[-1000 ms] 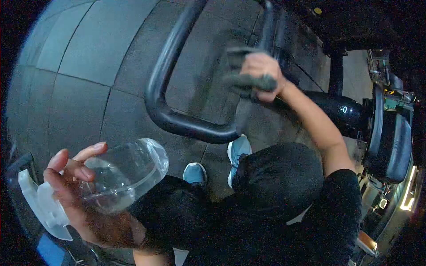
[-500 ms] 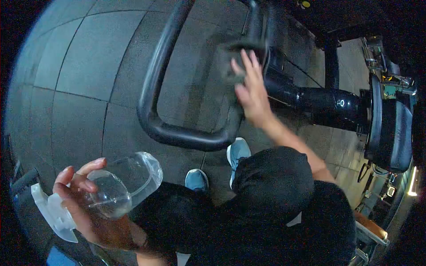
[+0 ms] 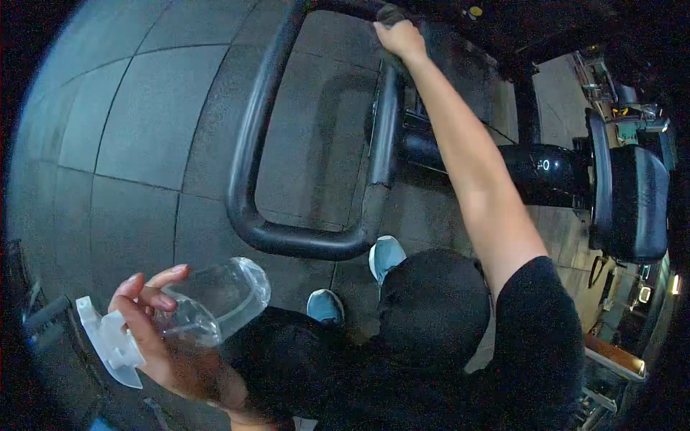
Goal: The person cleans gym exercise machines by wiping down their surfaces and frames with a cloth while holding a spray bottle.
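My left hand [image 3: 154, 323] is wrapped around the neck of a clear spray bottle [image 3: 226, 291] at the lower left. The bottle lies tilted, its base up to the right, and its white trigger head [image 3: 115, 348] sticks out beyond my hand. At the top, my right hand [image 3: 401, 39] is closed on a dark, crumpled cloth [image 3: 392, 14], pressed to the far right corner of a black padded frame [image 3: 248, 136]. The frame is a rounded loop of thick tubing joined to a machine. Part of the cloth is hidden by my fingers.
A shiny black machine arm [image 3: 532, 161] runs right from the frame to a black padded seat [image 3: 636, 205]. My shoes [image 3: 325, 307] stand on dark floor tiles [image 3: 147, 108] just below the frame. A brown-topped item [image 3: 614, 355] sits at the lower right.
My right hand has moved up and away along the frame, from its right side to the far corner, and its fingers have closed. The bottle has shifted slightly right in view.
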`<state>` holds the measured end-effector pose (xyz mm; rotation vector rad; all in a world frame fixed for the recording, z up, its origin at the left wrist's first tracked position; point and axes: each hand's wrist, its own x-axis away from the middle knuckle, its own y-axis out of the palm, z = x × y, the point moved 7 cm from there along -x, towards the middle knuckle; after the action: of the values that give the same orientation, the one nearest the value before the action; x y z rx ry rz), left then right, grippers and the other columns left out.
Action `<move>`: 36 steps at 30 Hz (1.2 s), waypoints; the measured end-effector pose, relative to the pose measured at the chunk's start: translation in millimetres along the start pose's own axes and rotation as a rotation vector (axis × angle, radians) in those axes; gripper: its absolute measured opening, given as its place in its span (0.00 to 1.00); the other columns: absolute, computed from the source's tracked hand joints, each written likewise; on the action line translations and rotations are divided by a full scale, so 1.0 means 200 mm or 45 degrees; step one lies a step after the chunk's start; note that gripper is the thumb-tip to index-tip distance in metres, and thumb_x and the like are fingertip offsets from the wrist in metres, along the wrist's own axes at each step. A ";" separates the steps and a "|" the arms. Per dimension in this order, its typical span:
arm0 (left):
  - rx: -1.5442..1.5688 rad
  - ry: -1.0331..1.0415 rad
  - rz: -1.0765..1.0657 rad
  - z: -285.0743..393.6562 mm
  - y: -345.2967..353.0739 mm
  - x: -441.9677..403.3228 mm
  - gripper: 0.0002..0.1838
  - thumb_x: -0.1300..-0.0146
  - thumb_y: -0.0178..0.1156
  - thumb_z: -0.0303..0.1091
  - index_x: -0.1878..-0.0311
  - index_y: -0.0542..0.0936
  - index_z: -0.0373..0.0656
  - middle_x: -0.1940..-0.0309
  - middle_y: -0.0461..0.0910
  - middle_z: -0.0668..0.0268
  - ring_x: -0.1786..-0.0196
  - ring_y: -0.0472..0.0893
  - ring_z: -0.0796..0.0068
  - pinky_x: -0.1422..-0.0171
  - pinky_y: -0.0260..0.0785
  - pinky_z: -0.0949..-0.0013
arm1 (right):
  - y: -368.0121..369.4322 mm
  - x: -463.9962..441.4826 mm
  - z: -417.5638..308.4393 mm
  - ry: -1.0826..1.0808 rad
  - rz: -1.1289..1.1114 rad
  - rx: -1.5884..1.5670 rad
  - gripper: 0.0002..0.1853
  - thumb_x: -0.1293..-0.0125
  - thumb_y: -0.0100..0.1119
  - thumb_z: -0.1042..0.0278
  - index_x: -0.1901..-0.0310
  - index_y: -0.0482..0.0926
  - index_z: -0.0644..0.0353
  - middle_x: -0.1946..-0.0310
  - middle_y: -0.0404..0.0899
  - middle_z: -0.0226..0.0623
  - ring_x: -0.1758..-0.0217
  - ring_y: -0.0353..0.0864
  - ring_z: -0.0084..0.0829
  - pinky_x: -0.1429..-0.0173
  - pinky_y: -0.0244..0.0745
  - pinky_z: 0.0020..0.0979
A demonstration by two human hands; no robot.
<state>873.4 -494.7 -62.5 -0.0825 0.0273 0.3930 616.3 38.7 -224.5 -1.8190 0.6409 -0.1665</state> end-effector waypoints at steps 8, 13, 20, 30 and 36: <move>0.138 0.142 -0.044 -0.10 -0.08 -0.07 0.20 0.19 0.44 0.44 0.52 0.76 0.35 0.80 0.67 0.63 0.68 0.85 0.53 0.57 0.79 0.58 | -0.30 1.30 -0.15 0.003 -0.139 -0.327 0.52 0.36 0.63 0.39 0.31 0.55 0.84 0.43 0.68 0.68 0.39 0.73 0.64 0.35 0.71 0.50; 0.046 0.214 -0.269 -0.06 0.05 -0.07 0.21 0.19 0.45 0.46 0.48 0.76 0.35 0.79 0.69 0.64 0.64 0.85 0.53 0.55 0.77 0.56 | -0.19 0.88 -0.11 -0.031 -0.070 -0.180 0.48 0.37 0.66 0.43 0.37 0.60 0.85 0.43 0.69 0.71 0.38 0.72 0.63 0.34 0.71 0.48; -0.013 0.123 -0.053 -0.02 -0.02 -0.01 0.20 0.19 0.45 0.44 0.48 0.74 0.33 0.74 0.69 0.64 0.60 0.84 0.57 0.49 0.74 0.58 | 0.07 -0.16 -0.01 -0.030 -0.363 0.134 0.40 0.43 0.65 0.33 0.51 0.84 0.71 0.51 0.84 0.59 0.43 0.84 0.53 0.40 0.77 0.44; 0.066 0.071 -0.149 0.01 0.02 0.01 0.20 0.19 0.44 0.47 0.47 0.75 0.38 0.74 0.68 0.65 0.59 0.83 0.56 0.45 0.74 0.55 | -0.29 1.42 -0.18 -0.057 -0.188 -0.599 0.56 0.36 0.66 0.46 0.28 0.45 0.88 0.29 0.54 0.78 0.24 0.57 0.64 0.20 0.54 0.46; -0.074 0.185 -0.123 0.05 0.04 0.04 0.22 0.18 0.39 0.46 0.46 0.73 0.33 0.72 0.69 0.64 0.58 0.83 0.58 0.44 0.73 0.56 | 0.05 0.62 0.08 -0.109 -0.134 -0.477 0.33 0.38 0.69 0.47 0.43 0.77 0.70 0.50 0.84 0.53 0.44 0.83 0.48 0.38 0.75 0.43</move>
<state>877.2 -483.2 -54.3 -0.1689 0.1544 0.2906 722.8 -12.6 -264.4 -2.2097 0.5414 -0.0392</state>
